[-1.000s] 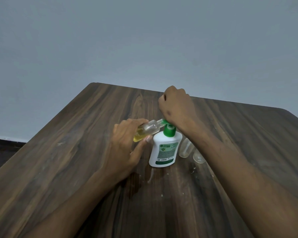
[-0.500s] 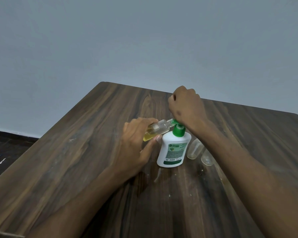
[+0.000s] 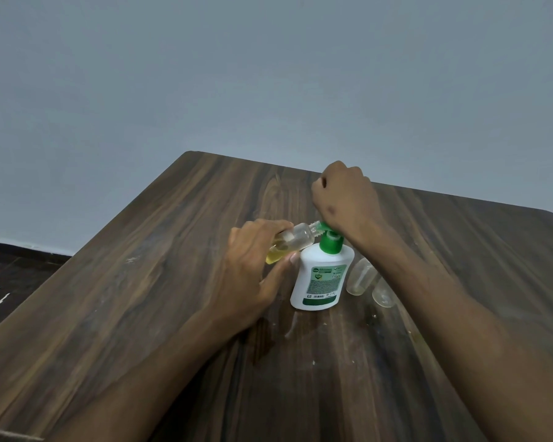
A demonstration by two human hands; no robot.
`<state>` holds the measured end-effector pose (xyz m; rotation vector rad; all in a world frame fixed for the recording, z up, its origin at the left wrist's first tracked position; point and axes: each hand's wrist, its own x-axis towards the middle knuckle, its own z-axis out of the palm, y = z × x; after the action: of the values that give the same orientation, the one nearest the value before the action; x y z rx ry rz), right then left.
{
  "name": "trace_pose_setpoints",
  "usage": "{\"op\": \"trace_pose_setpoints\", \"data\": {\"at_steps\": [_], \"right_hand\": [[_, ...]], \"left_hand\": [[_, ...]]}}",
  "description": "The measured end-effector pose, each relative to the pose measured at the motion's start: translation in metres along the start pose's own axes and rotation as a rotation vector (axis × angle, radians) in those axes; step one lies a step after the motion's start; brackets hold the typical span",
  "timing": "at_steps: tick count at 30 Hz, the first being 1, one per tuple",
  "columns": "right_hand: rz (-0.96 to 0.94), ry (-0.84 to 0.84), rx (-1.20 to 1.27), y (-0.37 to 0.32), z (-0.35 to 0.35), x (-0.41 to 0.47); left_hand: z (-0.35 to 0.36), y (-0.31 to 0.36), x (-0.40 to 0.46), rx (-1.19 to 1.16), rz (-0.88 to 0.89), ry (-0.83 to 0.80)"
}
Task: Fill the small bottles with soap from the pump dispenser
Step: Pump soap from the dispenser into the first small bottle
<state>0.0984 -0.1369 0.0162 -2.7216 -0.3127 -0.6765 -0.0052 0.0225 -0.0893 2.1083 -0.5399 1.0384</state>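
A white pump dispenser [image 3: 321,282] with a green pump top stands near the middle of the wooden table [image 3: 141,298]. My left hand [image 3: 253,272] grips a small clear bottle [image 3: 296,239], tilted on its side, its open neck at the pump's nozzle; yellow soap fills its lower part. My right hand [image 3: 347,199] is a fist, its underside pressing down on the green pump head. Two small clear bottles [image 3: 359,277] [image 3: 384,295] stand just right of the dispenser, partly behind my right forearm.
Small white specks and a wet smear mark the table in front of the dispenser. The table's left edge drops to a dark floor [image 3: 10,282]. A plain grey wall stands behind the far edge.
The view has shifted, so hands and bottles sit further right and lower in frame. Both hands keep their hold at the dispenser; the pump head stays under my right fist.
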Motion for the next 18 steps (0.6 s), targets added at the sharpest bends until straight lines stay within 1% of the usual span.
{"op": "trace_pose_setpoints", "data": {"at_steps": [3,6,10,14,18], "right_hand": [[0.010,-0.034,-0.004,0.0001,0.0009,-0.0011],[-0.016,0.002,0.000,-0.0004,-0.0010,0.0000],[0.011,-0.036,0.021,0.0010,0.0023,-0.0004],[-0.003,-0.005,0.018,0.0007,0.0019,0.0014],[0.018,-0.057,0.010,0.0024,0.0027,0.0011]], "left_hand": [[-0.0011,-0.0005,-0.0005,0.008,0.003,0.008],[0.0000,0.0007,0.0000,0.007,0.000,0.008],[0.0002,-0.0009,-0.0005,0.012,0.001,0.010],[0.0006,0.0001,-0.0004,0.004,-0.001,0.011],[0.0014,-0.0019,-0.0013,0.003,0.000,0.010]]}}
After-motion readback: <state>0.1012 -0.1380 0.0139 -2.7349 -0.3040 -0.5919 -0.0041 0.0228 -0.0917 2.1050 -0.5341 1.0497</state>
